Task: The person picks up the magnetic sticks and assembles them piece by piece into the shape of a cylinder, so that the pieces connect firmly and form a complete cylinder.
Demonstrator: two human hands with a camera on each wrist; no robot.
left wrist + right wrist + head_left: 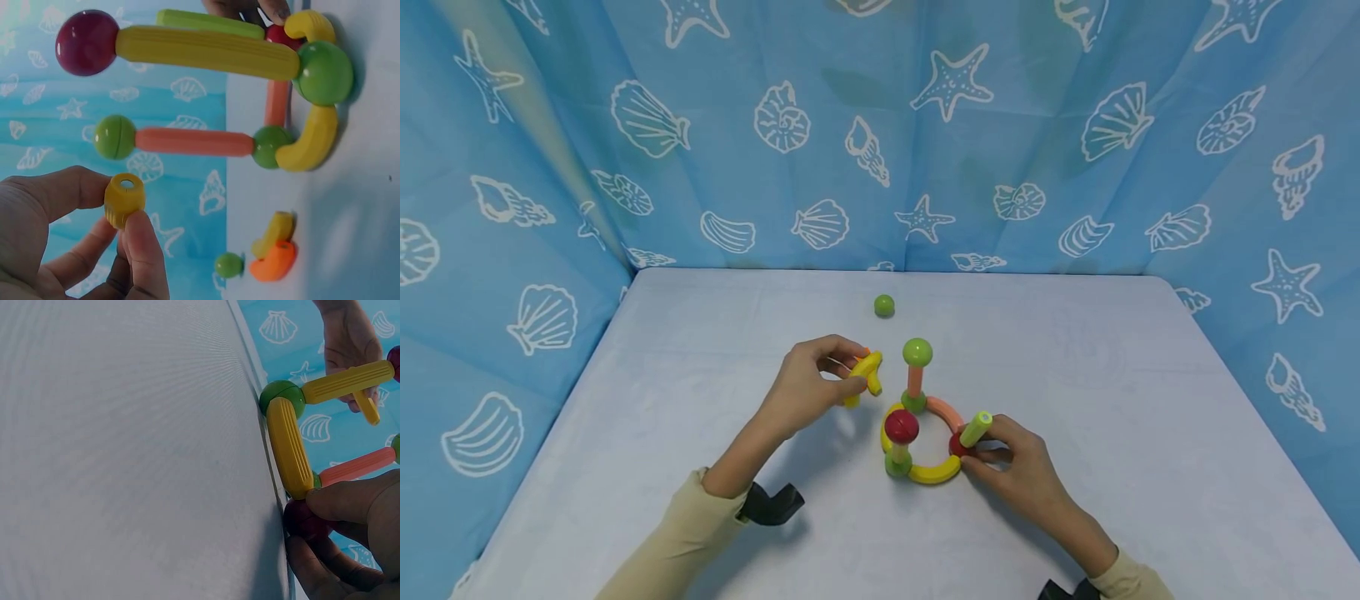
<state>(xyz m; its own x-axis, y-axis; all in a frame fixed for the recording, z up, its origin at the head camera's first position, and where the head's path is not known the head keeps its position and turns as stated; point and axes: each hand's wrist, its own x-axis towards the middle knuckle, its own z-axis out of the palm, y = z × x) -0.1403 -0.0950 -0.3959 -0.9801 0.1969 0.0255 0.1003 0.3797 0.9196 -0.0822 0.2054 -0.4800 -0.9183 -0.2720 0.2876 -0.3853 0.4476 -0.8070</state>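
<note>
My left hand pinches a yellow magnetic stick between thumb and fingers, raised left of a ring-shaped toy frame. Curved yellow and salmon pieces joined by balls make up the ring. From its green balls rise a salmon stick topped by a green ball and a yellow stick topped by a red ball. At the ring's right side, my right hand grips a dark red ball, its thumb at the curved yellow piece's end. A light green stick stands tilted from that ball.
A loose green ball lies toward the back of the white table. One orange piece and a yellow piece lie on the table near the left hand. A blue shell-patterned curtain hangs behind the table.
</note>
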